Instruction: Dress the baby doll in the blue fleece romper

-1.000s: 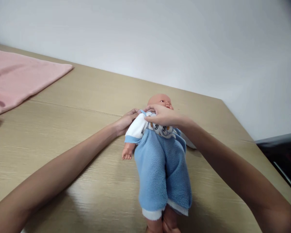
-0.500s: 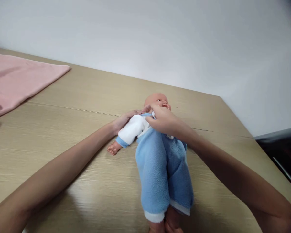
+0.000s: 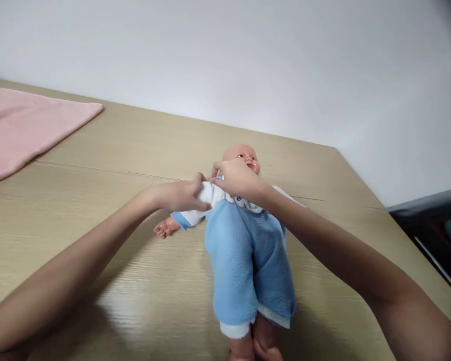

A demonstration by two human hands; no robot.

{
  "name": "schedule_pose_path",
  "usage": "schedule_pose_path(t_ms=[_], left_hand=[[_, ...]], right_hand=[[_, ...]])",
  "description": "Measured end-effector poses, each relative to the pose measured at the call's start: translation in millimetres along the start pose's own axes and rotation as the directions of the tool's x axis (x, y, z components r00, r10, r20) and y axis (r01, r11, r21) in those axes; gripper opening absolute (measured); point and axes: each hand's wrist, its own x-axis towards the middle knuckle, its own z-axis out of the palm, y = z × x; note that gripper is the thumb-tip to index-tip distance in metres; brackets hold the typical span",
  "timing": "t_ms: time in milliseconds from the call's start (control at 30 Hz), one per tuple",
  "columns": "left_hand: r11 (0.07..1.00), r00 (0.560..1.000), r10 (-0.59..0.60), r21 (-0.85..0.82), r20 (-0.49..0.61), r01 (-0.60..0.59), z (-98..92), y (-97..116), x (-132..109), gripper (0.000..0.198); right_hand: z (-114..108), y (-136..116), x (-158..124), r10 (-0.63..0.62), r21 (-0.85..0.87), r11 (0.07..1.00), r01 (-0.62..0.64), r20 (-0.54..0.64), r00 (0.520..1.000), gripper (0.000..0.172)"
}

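Observation:
A baby doll [image 3: 242, 150] lies on its back, its head toward the wall and its feet toward me. It wears blue fleece trousers [image 3: 231, 260] with white cuffs and a white top [image 3: 195, 216] with blue cuffs. My left hand [image 3: 182, 194] grips the top's sleeve on the upper arm, thumb and fingers on either side of the cloth. My right hand [image 3: 233, 176] pinches the top at the same shoulder, near the collar, and covers the doll's chin and neck in part.
A pink cloth [image 3: 33, 128] lies at the left on the wooden table [image 3: 135, 145]. Behind the table stands a pale wall. A dark object [image 3: 432, 210] is beyond the table's right edge.
My left hand has come from beside the shoulder onto the sleeve. My right hand has shifted left from the collar toward the shoulder. The doll's trousers and arm sit slightly farther left.

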Motion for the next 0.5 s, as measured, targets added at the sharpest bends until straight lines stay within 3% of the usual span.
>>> schedule_pose_path(t_ms=[133,267,400,500], left_hand=[[0.974,0.998,0.048,0.222,-0.043,-0.037,8.4,2.6,-12.7,0.042],[0.929,1.000,-0.014,0.369,-0.003,0.014,7.3,-1.5,-12.3,0.033],[0.897,1.000,-0.025,0.442,0.013,0.017,5.0,-5.0,-4.3,0.028],[0.870,0.999,-0.019,0.494,0.032,0.001,5.0,-7.2,-1.3,0.029]], right_hand=[[1.5,-8.6,4.9,0.042,-0.122,0.991,-0.047,-0.041,0.998,0.030],[2.9,-1.7,1.9,0.059,-0.183,0.981,-0.069,-0.057,0.997,0.028],[1.4,14.6,-7.8,0.043,-0.164,0.985,-0.053,-0.067,0.997,0.019],[2.2,24.5,-23.1,0.013,-0.079,0.997,-0.024,-0.135,0.991,0.026]])
